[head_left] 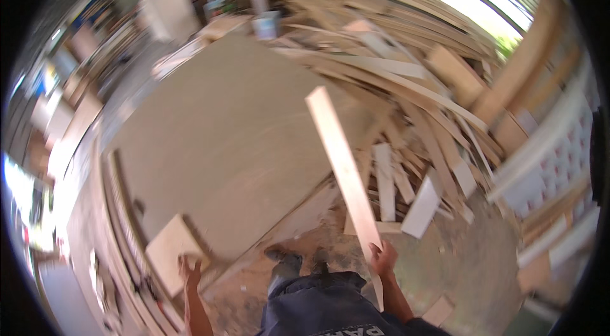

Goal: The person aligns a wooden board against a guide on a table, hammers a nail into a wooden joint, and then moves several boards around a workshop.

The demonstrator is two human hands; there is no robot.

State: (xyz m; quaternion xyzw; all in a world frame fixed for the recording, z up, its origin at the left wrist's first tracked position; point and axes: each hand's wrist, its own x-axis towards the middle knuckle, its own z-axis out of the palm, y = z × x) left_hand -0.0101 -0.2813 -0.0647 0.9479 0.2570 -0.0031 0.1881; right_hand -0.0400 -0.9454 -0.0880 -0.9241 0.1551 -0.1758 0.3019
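My right hand [383, 258] is closed round the lower part of a long, pale wooden plank [343, 161]. The plank slants up and away over the edge of a large flat board [241, 120]. On the left, my left hand [189, 270] is raised in front of a small square wooden panel [170, 248], its thumb and fingers apart. Whether the fingertips touch that panel I cannot tell, as the picture is blurred. The panel seems to rest at the near left corner of the large board.
Loose planks and offcuts [419, 126] lie heaped on the right, with stacked long boards [381, 2] behind. Long strips [117, 228] run along the left. A white perforated crate [553, 158] stands at far right. A pale bucket [267, 24] is beyond the board.
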